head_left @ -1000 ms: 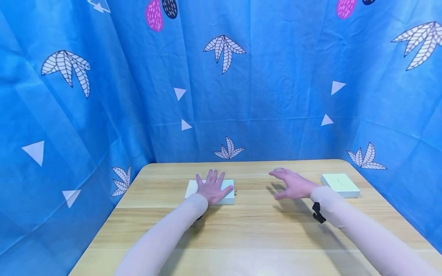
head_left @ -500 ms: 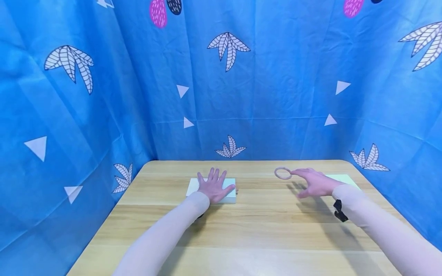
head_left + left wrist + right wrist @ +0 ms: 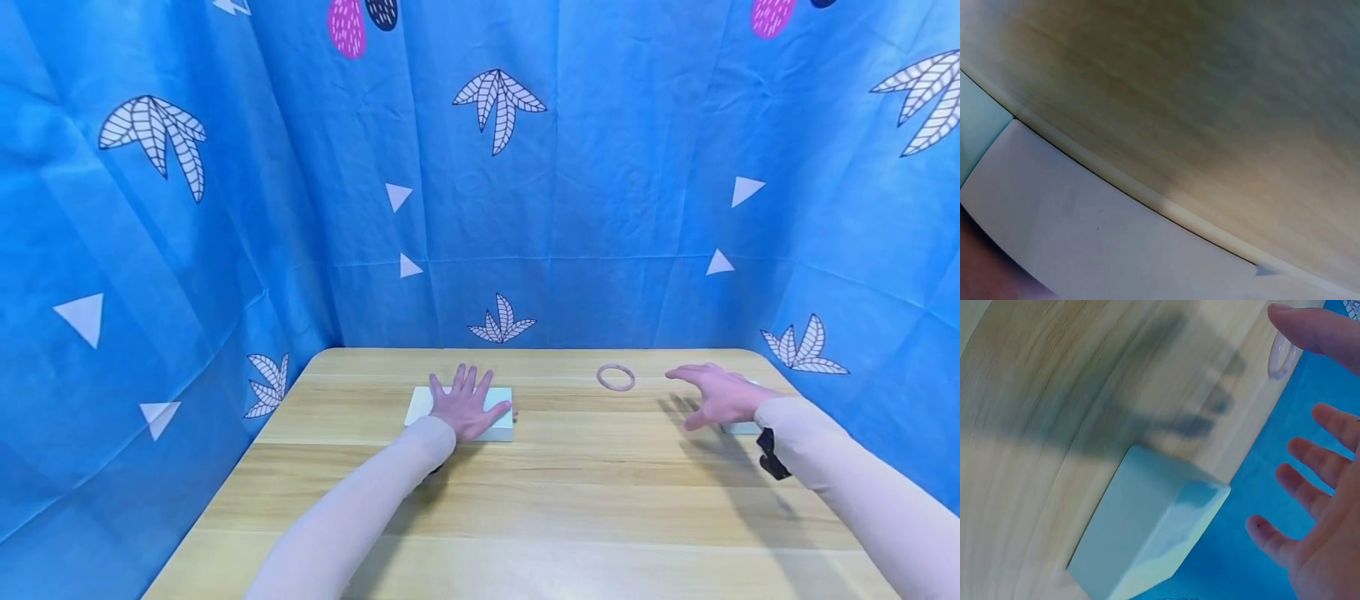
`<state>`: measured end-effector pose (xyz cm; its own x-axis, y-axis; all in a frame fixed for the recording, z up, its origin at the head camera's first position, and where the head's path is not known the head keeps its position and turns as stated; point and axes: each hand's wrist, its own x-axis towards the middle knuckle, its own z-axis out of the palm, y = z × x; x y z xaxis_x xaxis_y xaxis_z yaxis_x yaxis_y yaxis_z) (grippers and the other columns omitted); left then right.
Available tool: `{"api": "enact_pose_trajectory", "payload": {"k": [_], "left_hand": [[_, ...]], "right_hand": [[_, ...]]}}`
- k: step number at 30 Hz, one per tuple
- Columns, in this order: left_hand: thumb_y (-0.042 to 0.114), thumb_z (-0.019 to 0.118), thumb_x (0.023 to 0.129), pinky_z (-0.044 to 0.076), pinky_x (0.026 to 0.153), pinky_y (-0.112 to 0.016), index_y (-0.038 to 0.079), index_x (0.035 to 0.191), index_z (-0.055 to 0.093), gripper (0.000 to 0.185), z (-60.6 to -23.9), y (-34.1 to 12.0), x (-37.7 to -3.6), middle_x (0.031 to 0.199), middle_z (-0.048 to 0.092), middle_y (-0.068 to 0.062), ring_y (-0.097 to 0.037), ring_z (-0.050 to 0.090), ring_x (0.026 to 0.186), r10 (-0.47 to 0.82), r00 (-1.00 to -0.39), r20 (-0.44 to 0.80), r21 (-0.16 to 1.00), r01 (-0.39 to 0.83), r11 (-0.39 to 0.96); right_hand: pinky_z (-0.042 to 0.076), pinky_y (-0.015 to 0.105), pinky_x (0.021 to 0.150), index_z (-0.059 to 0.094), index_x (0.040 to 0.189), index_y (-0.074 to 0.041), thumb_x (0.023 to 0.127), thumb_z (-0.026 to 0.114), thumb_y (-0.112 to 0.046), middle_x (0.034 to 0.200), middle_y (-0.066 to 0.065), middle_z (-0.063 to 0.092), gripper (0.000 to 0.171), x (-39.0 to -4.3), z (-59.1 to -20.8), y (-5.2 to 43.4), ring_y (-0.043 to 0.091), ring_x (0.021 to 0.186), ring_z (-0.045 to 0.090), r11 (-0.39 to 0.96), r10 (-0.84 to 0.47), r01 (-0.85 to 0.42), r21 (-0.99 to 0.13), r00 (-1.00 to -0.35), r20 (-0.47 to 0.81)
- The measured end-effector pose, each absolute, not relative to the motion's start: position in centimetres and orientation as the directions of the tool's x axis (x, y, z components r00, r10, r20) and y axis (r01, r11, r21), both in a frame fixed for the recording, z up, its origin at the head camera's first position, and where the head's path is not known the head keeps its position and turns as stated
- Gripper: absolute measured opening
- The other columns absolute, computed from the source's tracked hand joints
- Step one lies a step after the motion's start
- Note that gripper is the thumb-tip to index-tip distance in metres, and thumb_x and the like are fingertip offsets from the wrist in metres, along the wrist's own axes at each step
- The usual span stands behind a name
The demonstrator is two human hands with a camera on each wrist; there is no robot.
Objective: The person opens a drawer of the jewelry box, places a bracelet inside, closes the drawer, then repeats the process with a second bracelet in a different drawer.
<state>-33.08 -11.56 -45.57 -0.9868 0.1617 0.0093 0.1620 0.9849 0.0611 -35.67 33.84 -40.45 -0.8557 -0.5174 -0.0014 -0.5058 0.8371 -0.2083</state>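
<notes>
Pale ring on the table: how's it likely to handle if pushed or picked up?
Probably stiff: the ring keeps an even, round outline. Likely to slide rather than roll when pushed, since it lies flat on the table. Probably light, given its thin band and open centre, though its material isn't clear.

The left arm point(image 3: 352, 517) reaches forward, its left hand point(image 3: 459, 410) palm down with fingers fanned out and the thumb point(image 3: 497, 411) angled inward. The right arm point(image 3: 855, 483) slants in from the lower right; the right hand point(image 3: 716, 396) hovers, fingers pointing inward, loosely bent and parted, with the thumb well apart from them.
</notes>
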Motion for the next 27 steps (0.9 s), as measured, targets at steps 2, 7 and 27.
{"api": "enact_pose_trajectory", "payload": {"k": [2, 7, 27], "left_hand": [[0.080, 0.020, 0.093, -0.004, 0.112, -0.078, 0.028, 0.163, 0.016, 0.087, -45.5, -11.6, -33.0, 0.170, 0.013, -0.008, -0.031, 0.001, 0.158, 0.164, -0.986, 0.014, 0.063, 0.165, 0.984], [0.081, 0.019, 0.092, -0.004, 0.112, -0.078, 0.028, 0.163, 0.015, 0.088, -45.4, -11.5, -33.0, 0.170, 0.013, -0.009, -0.031, 0.000, 0.158, 0.163, -0.987, 0.002, 0.055, 0.163, 0.985], [0.085, 0.013, 0.089, -0.009, 0.113, -0.076, 0.032, 0.163, 0.010, 0.091, -46.2, -11.9, -33.7, 0.171, 0.009, -0.005, -0.028, -0.003, 0.158, 0.154, -0.988, -0.010, 0.060, 0.154, 0.986]], "right_hand": [[0.034, 0.080, 0.094, 0.049, 0.147, -0.007, 0.069, 0.088, -0.036, 0.150, 0.028, 0.045, 0.091, -35.7, -40.4, 34.3, 0.056, 0.134, 0.038, 0.843, -0.513, -0.501, -0.196, -0.858, -0.011], [0.034, 0.081, 0.093, 0.050, 0.146, -0.006, 0.068, 0.089, -0.035, 0.149, 0.029, 0.045, 0.092, -36.0, -40.5, 35.5, 0.057, 0.133, 0.038, 0.858, -0.496, -0.483, -0.175, -0.868, -0.037], [0.044, 0.068, 0.090, 0.047, 0.145, 0.000, 0.063, 0.091, -0.024, 0.145, 0.036, 0.044, 0.097, -37.2, -40.8, 39.2, 0.054, 0.122, 0.043, 0.883, -0.446, -0.414, -0.222, -0.887, -0.121]]}}
